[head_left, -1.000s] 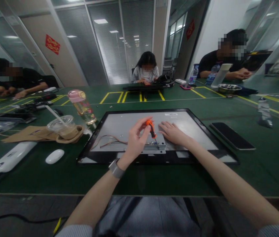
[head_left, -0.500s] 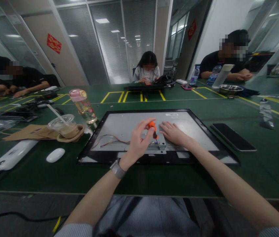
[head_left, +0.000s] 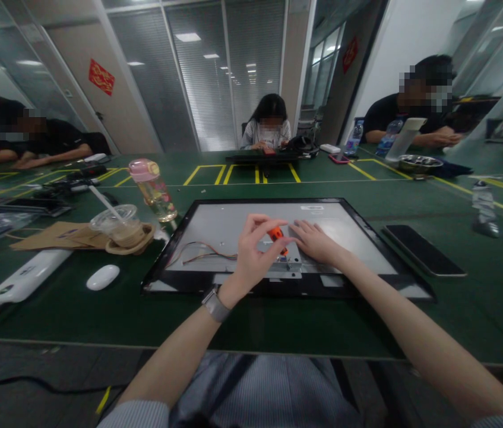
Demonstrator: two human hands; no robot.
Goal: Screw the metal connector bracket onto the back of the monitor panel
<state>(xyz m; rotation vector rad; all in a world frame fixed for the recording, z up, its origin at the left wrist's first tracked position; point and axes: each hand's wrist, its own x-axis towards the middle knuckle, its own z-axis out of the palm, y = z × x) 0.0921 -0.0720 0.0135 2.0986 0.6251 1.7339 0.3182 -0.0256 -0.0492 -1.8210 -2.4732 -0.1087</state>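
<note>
My left hand (head_left: 258, 246) grips the orange handle of a screwdriver (head_left: 277, 233) between thumb and fingers. The screwdriver slants down to a small metal bracket (head_left: 294, 267) near the panel's front edge; its tip is hard to make out. Lying flat with fingers stretched out, my right hand (head_left: 316, 241) rests on the grey back of a flat display panel (head_left: 349, 220) with a black frame. Thin wires (head_left: 202, 245) run over the panel from the bracket's left side.
To the left are a white mouse (head_left: 103, 277), a white power strip (head_left: 24, 279), an iced drink cup (head_left: 122, 226) and a pink-lidded bottle (head_left: 153, 190). A black phone (head_left: 424, 249) lies right of the panel. Several people sit around the green table (head_left: 242, 327).
The fingers of my left hand have shifted on the screwdriver's handle, with thumb and index finger reaching further right. My right hand stays flat on the panel. The view has moved slightly.
</note>
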